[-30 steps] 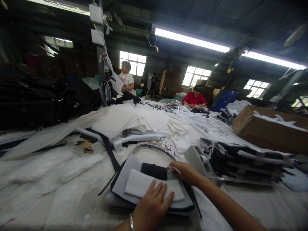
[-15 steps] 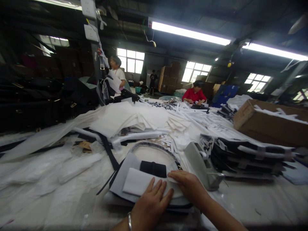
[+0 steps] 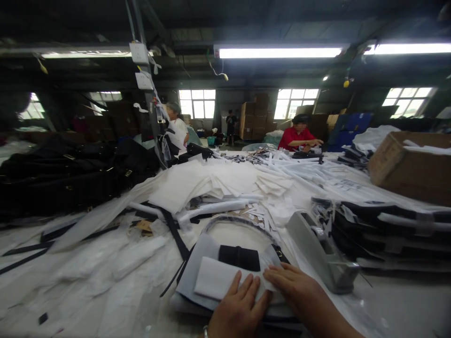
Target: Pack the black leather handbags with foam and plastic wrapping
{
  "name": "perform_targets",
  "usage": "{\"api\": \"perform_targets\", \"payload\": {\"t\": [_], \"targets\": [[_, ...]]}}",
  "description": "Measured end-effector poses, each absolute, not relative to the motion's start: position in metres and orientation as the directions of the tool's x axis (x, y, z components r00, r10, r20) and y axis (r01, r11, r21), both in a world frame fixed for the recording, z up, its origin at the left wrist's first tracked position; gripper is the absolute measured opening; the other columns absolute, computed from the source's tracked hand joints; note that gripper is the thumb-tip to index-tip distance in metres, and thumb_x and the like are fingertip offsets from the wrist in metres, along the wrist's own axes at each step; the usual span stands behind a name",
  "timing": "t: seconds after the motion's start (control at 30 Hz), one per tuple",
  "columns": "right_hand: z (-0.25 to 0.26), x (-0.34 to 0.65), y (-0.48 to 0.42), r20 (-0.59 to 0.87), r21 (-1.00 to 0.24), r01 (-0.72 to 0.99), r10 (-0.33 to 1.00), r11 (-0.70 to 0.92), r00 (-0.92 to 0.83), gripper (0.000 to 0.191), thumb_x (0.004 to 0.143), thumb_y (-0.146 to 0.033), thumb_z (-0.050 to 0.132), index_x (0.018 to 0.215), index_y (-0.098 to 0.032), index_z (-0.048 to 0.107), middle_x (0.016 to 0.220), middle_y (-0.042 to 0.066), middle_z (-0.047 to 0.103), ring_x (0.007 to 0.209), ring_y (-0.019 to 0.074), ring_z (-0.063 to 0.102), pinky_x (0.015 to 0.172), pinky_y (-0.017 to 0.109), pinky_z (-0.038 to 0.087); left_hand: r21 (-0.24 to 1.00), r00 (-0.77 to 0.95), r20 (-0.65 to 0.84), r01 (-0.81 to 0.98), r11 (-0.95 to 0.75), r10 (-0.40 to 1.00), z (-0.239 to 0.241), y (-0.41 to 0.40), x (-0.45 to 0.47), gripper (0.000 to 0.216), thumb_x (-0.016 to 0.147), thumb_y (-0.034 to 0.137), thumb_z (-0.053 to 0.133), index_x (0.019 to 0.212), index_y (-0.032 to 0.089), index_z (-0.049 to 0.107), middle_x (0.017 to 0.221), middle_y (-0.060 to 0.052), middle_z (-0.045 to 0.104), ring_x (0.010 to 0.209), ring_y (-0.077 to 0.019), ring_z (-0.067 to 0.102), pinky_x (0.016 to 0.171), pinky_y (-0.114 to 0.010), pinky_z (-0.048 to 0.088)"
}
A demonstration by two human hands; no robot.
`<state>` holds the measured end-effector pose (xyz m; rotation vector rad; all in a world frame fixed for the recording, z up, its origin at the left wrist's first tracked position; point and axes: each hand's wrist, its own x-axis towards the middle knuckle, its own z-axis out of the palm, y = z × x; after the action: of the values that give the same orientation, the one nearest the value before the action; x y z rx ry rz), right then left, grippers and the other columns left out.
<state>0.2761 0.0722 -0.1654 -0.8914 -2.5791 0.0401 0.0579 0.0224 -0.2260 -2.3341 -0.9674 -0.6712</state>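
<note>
My left hand [image 3: 238,307] lies flat with fingers spread on a white foam sheet [image 3: 215,284]. The sheet rests on a grey flat bag piece [image 3: 201,256] with a black buckle strap [image 3: 239,257] and a curved handle [image 3: 239,222] behind it. My right hand [image 3: 294,287] lies flat beside the left one, fingers stretched out over the sheet's right end. Neither hand grips anything.
A grey tape dispenser [image 3: 322,251] stands just right of my hands, with a stack of wrapped black bags [image 3: 387,230] beyond it. A cardboard box [image 3: 408,166] sits far right. White sheets [image 3: 207,180] pile mid-table, black bags [image 3: 70,180] at left. Two people [image 3: 298,138] work at the far end.
The view tilted up and shifted. My right hand slid from the sheet's far right corner down beside my left hand. The left hand stayed flat on the sheet.
</note>
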Motion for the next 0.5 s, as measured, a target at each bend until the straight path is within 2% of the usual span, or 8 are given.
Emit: {"api": "perform_targets", "payload": {"t": [0.17, 0.27, 0.37, 0.43, 0.5], "targets": [[-0.17, 0.276, 0.053, 0.405, -0.112, 0.629, 0.613, 0.77, -0.679, 0.051, 0.074, 0.002, 0.046, 0.112, -0.023, 0.07, 0.114, 0.007, 0.074, 0.106, 0.0225, 0.07, 0.096, 0.035, 0.054, -0.137, 0.619, 0.472, 0.755, -0.641, 0.628, -0.212, 0.012, 0.06, 0.034, 0.102, 0.03, 0.041, 0.133, 0.019, 0.052, 0.138, -0.009, 0.058, 0.129, -0.0214, 0.052, 0.113, -0.043, 0.035], [-0.165, 0.271, 0.047, 0.419, -0.089, 0.656, 0.626, 0.749, -0.657, 0.05, 0.075, 0.001, 0.042, 0.111, -0.02, 0.07, 0.114, 0.008, 0.073, 0.106, 0.0226, 0.07, 0.096, 0.037, 0.054, -0.1, 0.622, 0.448, 0.749, -0.655, 0.642, -0.205, 0.01, 0.058, 0.036, 0.102, 0.029, 0.04, 0.134, 0.019, 0.051, 0.138, -0.01, 0.058, 0.129, -0.022, 0.052, 0.113, -0.043, 0.036], [-0.161, 0.275, 0.051, 0.485, -0.055, 0.654, 0.593, 0.755, -0.643, 0.053, 0.075, -0.001, 0.041, 0.113, -0.024, 0.07, 0.11, 0.003, 0.075, 0.1, 0.0214, 0.072, 0.092, 0.035, 0.057, -0.141, 0.612, 0.5, 0.755, -0.64, 0.613, -0.208, 0.011, 0.059, 0.035, 0.101, 0.03, 0.043, 0.134, 0.021, 0.052, 0.135, -0.01, 0.061, 0.125, -0.0231, 0.057, 0.108, -0.044, 0.043], [-0.168, 0.286, 0.061, 0.548, -0.001, 0.614, 0.514, 0.789, -0.66, 0.059, 0.073, -0.003, 0.043, 0.119, -0.031, 0.067, 0.11, -0.002, 0.075, 0.095, 0.0194, 0.074, 0.087, 0.029, 0.059, -0.204, 0.606, 0.577, 0.756, -0.622, 0.547, -0.22, 0.015, 0.062, 0.031, 0.1, 0.031, 0.046, 0.129, 0.023, 0.056, 0.127, -0.008, 0.067, 0.116, -0.0241, 0.064, 0.101, -0.046, 0.049], [-0.188, 0.298, 0.074, 0.575, 0.068, 0.513, 0.387, 0.856, -0.721, 0.071, 0.071, -0.005, 0.049, 0.134, -0.037, 0.056, 0.114, -0.005, 0.073, 0.093, 0.0173, 0.074, 0.079, 0.023, 0.061, -0.272, 0.627, 0.607, 0.741, -0.614, 0.487, -0.236, 0.024, 0.067, 0.027, 0.1, 0.03, 0.047, 0.123, 0.023, 0.06, 0.117, -0.008, 0.072, 0.104, -0.0239, 0.07, 0.095, -0.046, 0.054]]}}
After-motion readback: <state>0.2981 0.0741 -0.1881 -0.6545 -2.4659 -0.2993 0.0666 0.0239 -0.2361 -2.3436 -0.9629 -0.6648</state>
